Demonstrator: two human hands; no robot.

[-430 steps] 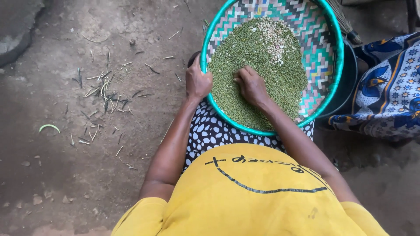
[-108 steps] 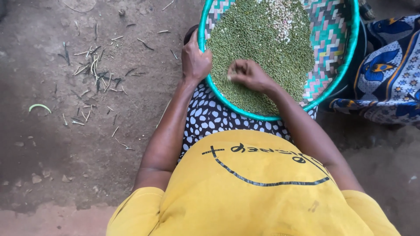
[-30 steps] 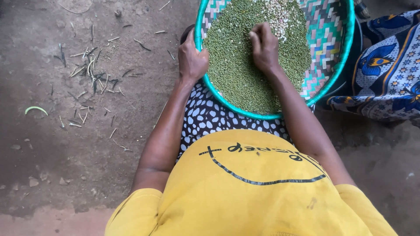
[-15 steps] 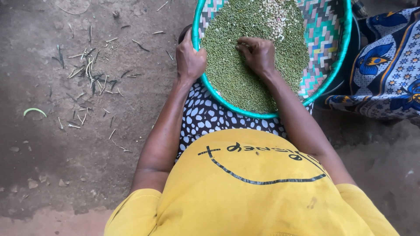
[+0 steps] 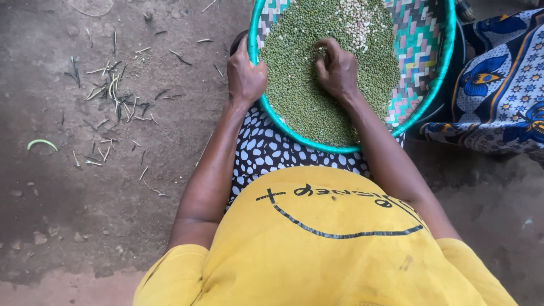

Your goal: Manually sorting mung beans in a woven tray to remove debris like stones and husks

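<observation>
A round woven tray (image 5: pixel 422 73) with a teal rim and a checked pattern rests on my lap. It holds a heap of small green grains (image 5: pixel 294 85) and a patch of pale grains (image 5: pixel 360 20) near the top. My left hand (image 5: pixel 245 73) grips the tray's left rim. My right hand (image 5: pixel 337 68) lies palm down in the green grains, fingers curled and pinched at the grains under them. I cannot tell whether it holds any.
Bare dirt ground lies to the left, strewn with dry stalks and husks (image 5: pixel 116 96) and one green pod (image 5: pixel 41 143). A blue and white patterned cloth (image 5: pixel 498 90) sits at the right beside the tray. My yellow shirt (image 5: pixel 328 243) fills the bottom.
My right hand has shifted over the grains, from higher in the heap back toward its middle, fingers now curled in. My left hand stays on the rim.
</observation>
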